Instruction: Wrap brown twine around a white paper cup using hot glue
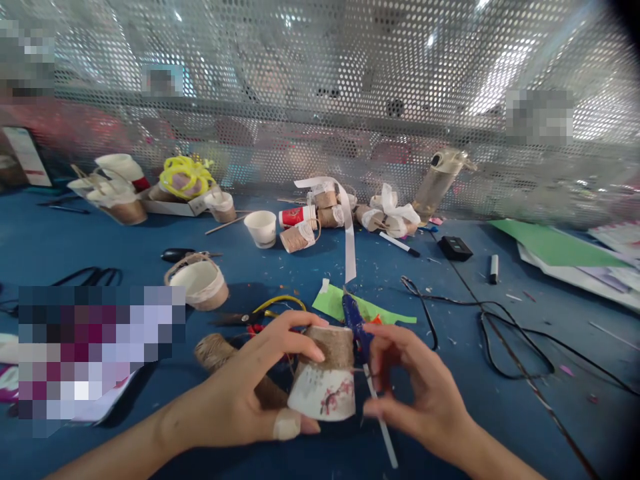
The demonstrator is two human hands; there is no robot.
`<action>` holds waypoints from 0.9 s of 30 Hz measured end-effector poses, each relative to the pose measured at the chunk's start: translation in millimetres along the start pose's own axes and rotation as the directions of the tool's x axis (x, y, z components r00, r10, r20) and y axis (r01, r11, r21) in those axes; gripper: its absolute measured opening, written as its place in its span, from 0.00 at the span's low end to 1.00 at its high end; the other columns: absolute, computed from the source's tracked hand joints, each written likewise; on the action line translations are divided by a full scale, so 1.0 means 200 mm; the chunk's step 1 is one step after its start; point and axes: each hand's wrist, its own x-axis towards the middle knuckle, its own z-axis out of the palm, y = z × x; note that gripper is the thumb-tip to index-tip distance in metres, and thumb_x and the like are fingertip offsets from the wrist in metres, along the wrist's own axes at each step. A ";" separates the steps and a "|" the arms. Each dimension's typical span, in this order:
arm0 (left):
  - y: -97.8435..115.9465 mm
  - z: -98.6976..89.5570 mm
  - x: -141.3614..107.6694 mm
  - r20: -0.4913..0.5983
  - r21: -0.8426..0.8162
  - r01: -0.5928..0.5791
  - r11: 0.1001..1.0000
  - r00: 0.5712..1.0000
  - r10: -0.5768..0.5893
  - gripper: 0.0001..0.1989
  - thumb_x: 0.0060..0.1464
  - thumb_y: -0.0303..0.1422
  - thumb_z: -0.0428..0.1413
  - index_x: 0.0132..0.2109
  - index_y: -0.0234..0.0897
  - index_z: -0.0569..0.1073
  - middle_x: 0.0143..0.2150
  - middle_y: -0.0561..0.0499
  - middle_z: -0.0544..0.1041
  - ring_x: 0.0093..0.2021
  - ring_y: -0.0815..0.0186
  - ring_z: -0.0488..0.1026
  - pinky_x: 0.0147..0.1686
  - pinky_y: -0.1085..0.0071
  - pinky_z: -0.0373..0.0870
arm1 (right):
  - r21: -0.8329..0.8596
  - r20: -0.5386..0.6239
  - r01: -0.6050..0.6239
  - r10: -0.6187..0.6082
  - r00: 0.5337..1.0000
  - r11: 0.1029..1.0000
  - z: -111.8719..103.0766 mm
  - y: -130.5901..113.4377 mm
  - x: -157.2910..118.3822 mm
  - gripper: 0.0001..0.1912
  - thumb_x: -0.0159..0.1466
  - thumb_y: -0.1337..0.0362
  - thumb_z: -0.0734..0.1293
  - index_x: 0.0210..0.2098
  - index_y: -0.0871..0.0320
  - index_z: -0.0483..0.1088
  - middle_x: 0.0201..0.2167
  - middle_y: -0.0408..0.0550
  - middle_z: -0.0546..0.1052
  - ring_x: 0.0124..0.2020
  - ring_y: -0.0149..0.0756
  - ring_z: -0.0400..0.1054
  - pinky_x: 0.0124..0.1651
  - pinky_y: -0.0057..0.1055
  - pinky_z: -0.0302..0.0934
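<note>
An upside-down white paper cup [337, 397] with a pink blossom print is in my left hand [250, 380]. Brown twine [335, 347] wraps the half that now points up. My left fingers press on the twine while the thumb, with a bandage [287, 425] on it, lies by the rim. Close to the cup's right side is my right hand [410, 380], thumb and index finger spread, slightly blurred. A short strand juts from the cup toward its fingers; whether they touch it is unclear. Beyond lies a blue glue gun [354, 320] with a white glue stick [383, 420] sticking out.
Scissors [235, 319] and a twine roll [214, 352] lie left of the cup. Green paper [330, 303] is under the glue gun. A twine-wrapped cup basket [200, 283] and a plain paper cup [261, 229] stand farther back. A black cable [500, 367] loops at right, before a perforated metal screen [310, 100].
</note>
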 end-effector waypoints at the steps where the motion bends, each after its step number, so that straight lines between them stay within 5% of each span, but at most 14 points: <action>1: 0.00 0.00 0.00 -0.013 -0.032 0.043 0.999 0.999 -0.043 0.29 0.49 0.35 0.68 0.55 0.51 0.64 0.65 0.45 0.60 0.62 0.49 0.67 0.52 0.59 0.75 | -0.021 -0.036 -0.014 0.013 0.999 1.000 -0.02 0.00 0.01 0.21 0.67 0.61 0.70 0.58 0.49 0.65 0.34 0.42 0.71 0.29 0.30 0.69 0.29 0.24 0.69; 4: 0.00 0.01 -0.01 -0.079 -0.165 0.148 0.975 0.984 -0.163 0.26 0.48 0.37 0.68 0.52 0.50 0.68 0.65 0.46 0.59 0.59 0.50 0.69 0.39 0.70 0.78 | -0.196 -0.083 0.005 -0.022 0.996 0.981 -0.07 0.01 0.04 0.12 0.68 0.72 0.63 0.47 0.51 0.71 0.34 0.44 0.70 0.33 0.31 0.67 0.32 0.26 0.66; 9: -0.03 0.01 -0.02 -0.090 -0.224 0.097 0.970 0.989 -0.119 0.29 0.45 0.35 0.69 0.54 0.49 0.69 0.65 0.43 0.61 0.57 0.49 0.71 0.34 0.71 0.79 | -0.384 -0.089 -0.072 0.040 0.995 0.920 -0.11 0.06 0.08 0.10 0.70 0.69 0.61 0.47 0.53 0.71 0.34 0.45 0.69 0.30 0.32 0.65 0.30 0.27 0.63; 14: -0.05 0.00 -0.03 -0.129 -0.211 0.066 0.975 0.987 -0.095 0.30 0.45 0.36 0.69 0.55 0.50 0.69 0.65 0.44 0.61 0.61 0.46 0.67 0.45 0.61 0.79 | -0.499 -0.074 -0.176 0.161 0.984 0.848 -0.12 0.08 0.09 0.10 0.74 0.63 0.58 0.48 0.53 0.69 0.35 0.45 0.70 0.30 0.33 0.66 0.34 0.29 0.63; 19: -0.04 0.00 -0.04 -0.063 -0.273 0.122 0.954 0.988 -0.144 0.29 0.48 0.34 0.68 0.55 0.51 0.67 0.68 0.44 0.56 0.55 0.51 0.72 0.36 0.69 0.80 | -0.524 -0.068 -0.235 0.235 0.970 0.819 -0.14 0.09 0.09 0.14 0.75 0.62 0.53 0.49 0.53 0.68 0.42 0.49 0.73 0.38 0.38 0.72 0.39 0.33 0.65; 27: -0.04 -0.01 -0.02 -0.100 -0.214 0.070 0.974 0.991 -0.094 0.30 0.45 0.36 0.69 0.55 0.52 0.69 0.65 0.46 0.62 0.58 0.48 0.70 0.45 0.61 0.79 | -0.587 -0.065 -0.207 0.209 0.976 0.783 -0.14 0.10 0.09 0.17 0.76 0.62 0.50 0.47 0.54 0.68 0.38 0.50 0.76 0.33 0.38 0.73 0.33 0.31 0.63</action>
